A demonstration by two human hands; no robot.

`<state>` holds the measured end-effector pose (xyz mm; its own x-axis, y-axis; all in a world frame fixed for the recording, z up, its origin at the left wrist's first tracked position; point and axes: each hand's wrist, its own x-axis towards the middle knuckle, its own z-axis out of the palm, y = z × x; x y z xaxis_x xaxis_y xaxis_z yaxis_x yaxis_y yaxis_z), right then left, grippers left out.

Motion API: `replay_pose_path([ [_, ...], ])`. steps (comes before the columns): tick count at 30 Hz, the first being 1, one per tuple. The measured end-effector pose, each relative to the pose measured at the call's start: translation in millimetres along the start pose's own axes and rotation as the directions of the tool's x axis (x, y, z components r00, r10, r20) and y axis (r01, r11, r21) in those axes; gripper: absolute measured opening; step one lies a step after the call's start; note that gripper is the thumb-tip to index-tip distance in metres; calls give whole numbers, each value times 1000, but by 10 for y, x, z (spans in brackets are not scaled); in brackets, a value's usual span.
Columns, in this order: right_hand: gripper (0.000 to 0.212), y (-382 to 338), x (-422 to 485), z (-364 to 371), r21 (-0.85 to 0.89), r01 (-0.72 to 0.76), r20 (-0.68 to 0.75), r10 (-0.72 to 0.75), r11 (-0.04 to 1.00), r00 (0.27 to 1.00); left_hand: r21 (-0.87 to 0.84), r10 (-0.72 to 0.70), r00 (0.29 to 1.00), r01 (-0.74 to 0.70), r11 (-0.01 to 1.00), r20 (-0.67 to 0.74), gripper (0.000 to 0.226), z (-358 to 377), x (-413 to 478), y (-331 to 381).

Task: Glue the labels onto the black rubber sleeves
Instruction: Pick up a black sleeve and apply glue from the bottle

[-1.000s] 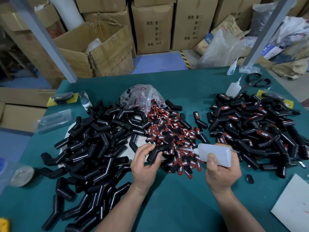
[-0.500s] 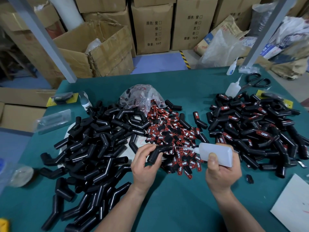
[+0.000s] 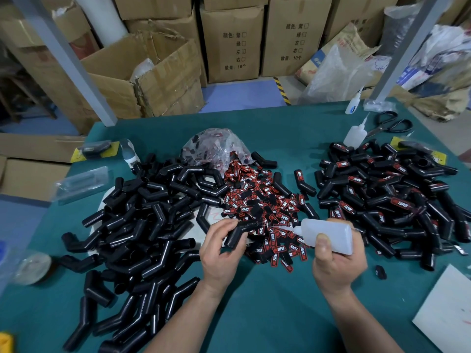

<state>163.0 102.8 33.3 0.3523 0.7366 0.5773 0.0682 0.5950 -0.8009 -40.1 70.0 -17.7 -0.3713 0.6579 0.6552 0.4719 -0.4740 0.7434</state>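
Observation:
My left hand (image 3: 219, 253) grips one bent black rubber sleeve (image 3: 238, 234) over the green table (image 3: 267, 314). My right hand (image 3: 336, 261) holds a white glue bottle (image 3: 328, 231) on its side, and its thin nozzle touches the upper end of that sleeve. Under and behind both hands lies a heap of red-and-black labels (image 3: 265, 207). A big pile of bare black sleeves (image 3: 142, 225) is at the left. Sleeves bearing labels (image 3: 387, 200) are piled at the right.
A clear bag of labels (image 3: 216, 146) sits behind the label heap. Two more glue bottles (image 3: 355, 133) and scissors (image 3: 390, 124) lie at the far right. A white sheet (image 3: 448, 317) is at the near right corner. Cardboard boxes (image 3: 229, 39) stand beyond the table.
Both hands stay almost still; the glue bottle's nozzle holds at the sleeve's end with only a slight shift.

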Motion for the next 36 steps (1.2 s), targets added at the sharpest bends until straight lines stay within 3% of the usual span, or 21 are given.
replay_pose_path([
  [6,25,-29,-15,32,-16,-10,-1,10,1000,1000,-6,-2,1000,2,1000,5,31,9,-7,-16],
  [9,16,-58,0,28,-7,-31,-4,31,1000,1000,-13,-11,1000,11,1000,1,31,16,-19,-25],
  [13,23,-5,24,16,-12,-90,148,91,996,985,-56,-126,992,124,991,-22,38,10,-8,-43],
  [16,34,66,85,13,-157,-233,276,270,960,922,-130,-296,955,289,948,-31,39,33,9,-42],
  [19,37,223,157,-46,-404,-139,370,300,904,879,-89,-338,941,337,937,2,40,48,10,-39],
  [25,35,429,267,-141,-603,-135,289,373,786,882,-25,-360,932,361,932,51,38,35,29,-3],
  [30,27,513,323,-192,-618,-199,233,419,760,878,-46,-381,924,383,923,46,30,20,36,20],
  [36,34,521,313,-167,-638,-220,210,442,738,872,-54,-419,907,420,906,40,31,17,28,29],
])
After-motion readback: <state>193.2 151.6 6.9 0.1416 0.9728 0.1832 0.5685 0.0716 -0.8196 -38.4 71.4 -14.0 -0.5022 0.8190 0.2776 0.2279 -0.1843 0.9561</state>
